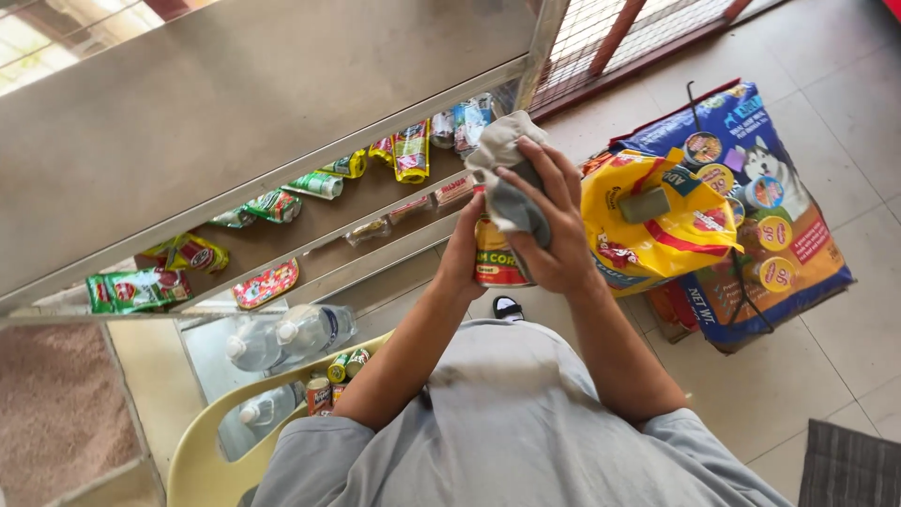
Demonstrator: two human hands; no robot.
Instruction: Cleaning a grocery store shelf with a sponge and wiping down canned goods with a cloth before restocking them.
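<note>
The left hand is gripping a can in front of the shelf holding packets; the right hand is pressing a grey cloth on its top.

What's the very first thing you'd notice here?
Right in the middle, the right hand rubs a grey cloth over a tin can that the left hand holds. Beside it, on the tiled floor, bright yellow and blue pet food bags are stacked.
</note>
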